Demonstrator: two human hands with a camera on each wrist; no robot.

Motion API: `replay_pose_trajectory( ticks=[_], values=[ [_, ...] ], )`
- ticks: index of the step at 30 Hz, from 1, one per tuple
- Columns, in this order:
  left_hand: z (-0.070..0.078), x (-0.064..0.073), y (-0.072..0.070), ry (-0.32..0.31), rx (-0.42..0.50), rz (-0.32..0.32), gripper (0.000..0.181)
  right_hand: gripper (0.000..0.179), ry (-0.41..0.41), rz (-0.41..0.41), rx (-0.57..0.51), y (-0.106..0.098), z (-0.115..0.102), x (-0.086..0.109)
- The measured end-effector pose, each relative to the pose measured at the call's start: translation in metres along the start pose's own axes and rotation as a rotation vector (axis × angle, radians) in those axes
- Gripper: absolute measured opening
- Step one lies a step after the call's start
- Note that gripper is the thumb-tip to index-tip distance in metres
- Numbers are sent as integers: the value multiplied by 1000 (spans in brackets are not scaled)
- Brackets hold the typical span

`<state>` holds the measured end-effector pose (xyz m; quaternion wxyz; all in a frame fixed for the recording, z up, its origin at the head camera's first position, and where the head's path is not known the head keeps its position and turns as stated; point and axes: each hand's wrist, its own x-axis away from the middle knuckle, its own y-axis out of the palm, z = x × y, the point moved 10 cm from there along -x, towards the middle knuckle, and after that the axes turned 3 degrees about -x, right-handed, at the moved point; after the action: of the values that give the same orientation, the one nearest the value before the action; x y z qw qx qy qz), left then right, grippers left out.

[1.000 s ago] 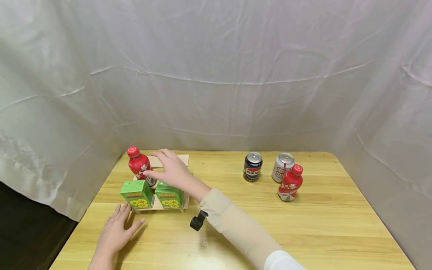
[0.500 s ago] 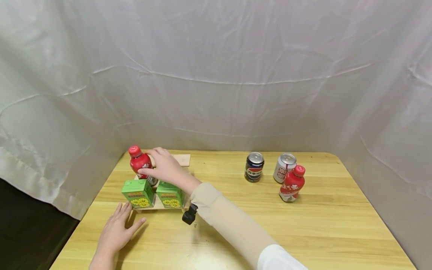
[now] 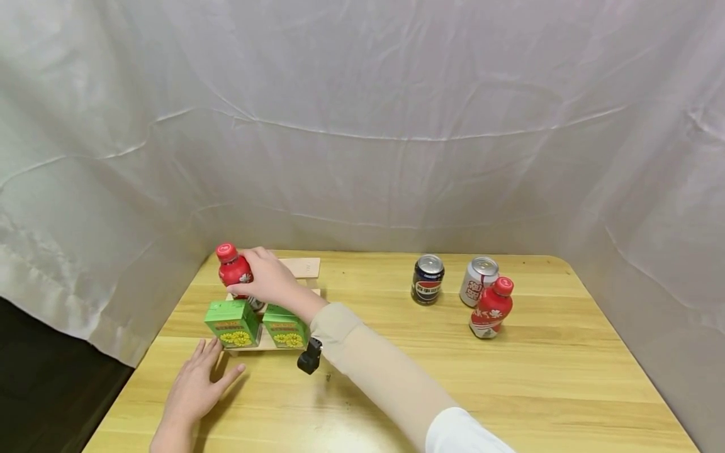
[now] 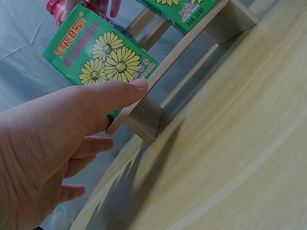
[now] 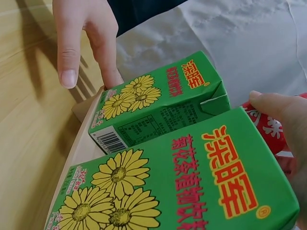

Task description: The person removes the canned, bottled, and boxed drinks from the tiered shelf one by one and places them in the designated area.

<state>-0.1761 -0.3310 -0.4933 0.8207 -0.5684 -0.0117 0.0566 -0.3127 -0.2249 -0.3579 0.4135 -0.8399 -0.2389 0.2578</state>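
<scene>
My right hand (image 3: 270, 278) curls round a red bottle (image 3: 231, 270) standing on the left of a tiered wooden stand (image 3: 300, 268). In the right wrist view its thumb (image 5: 271, 103) lies against the red bottle (image 5: 273, 132). Two green drink cartons (image 3: 233, 324) with yellow flowers stand on the lower step, in front of the bottle. Beside the stand's front left corner is my left hand (image 3: 192, 384), fingers spread and thumb out. The left wrist view shows that hand (image 4: 62, 139) with its thumb near the lower edge of a carton (image 4: 103, 52); whether it touches is unclear.
Further right on the wooden table (image 3: 538, 390) stand a dark blue can (image 3: 427, 280), a white can (image 3: 477, 280) and a second red bottle (image 3: 490, 309), which partly hides the white can. Pale cloth (image 3: 362, 176) hangs behind and at both sides.
My right hand has moved left onto the red bottle and closed its fingers round it. The left hand stays beside the stand. The view has shifted slightly.
</scene>
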Motion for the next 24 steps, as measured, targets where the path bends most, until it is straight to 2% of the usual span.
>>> replay_pose_trajectory(
  ticks=[14,24],
  values=[
    [0,0,1,-9,-3,-7,92,72,-16,25,61,-6,-5,-2],
    [0,0,0,-1,-4,7,91,67,-27,64,14,-15,-2,4]
  ],
)
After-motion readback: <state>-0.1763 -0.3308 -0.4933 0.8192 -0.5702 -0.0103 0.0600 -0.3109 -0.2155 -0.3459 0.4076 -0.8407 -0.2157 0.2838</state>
